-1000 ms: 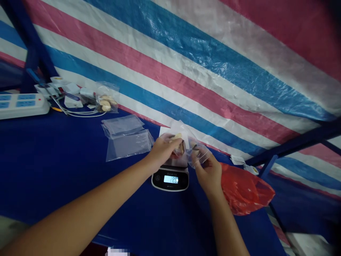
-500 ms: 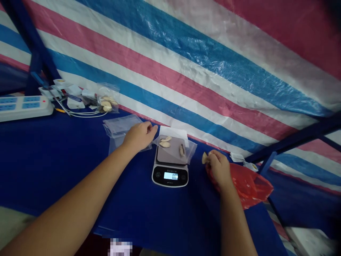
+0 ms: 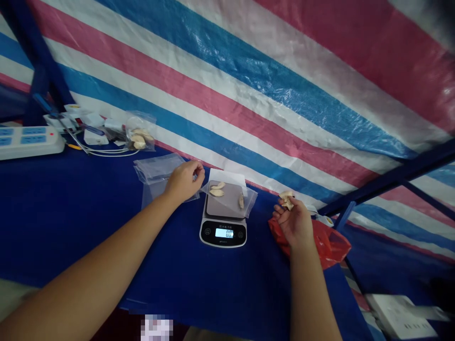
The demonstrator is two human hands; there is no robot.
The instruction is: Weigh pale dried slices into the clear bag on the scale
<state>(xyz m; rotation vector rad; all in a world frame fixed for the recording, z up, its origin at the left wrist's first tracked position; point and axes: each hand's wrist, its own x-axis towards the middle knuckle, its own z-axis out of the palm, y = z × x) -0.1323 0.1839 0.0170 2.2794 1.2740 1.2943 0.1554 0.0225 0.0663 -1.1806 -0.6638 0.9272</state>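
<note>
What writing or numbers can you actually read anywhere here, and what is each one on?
"0.0" on the lit display of the small kitchen scale.
Tiny print above and below that display: too small to read.
Dark marks on the white box at the lower right: blurred, unreadable.
The white power strip, the clear bags and the red bag: no legible text.
</note>
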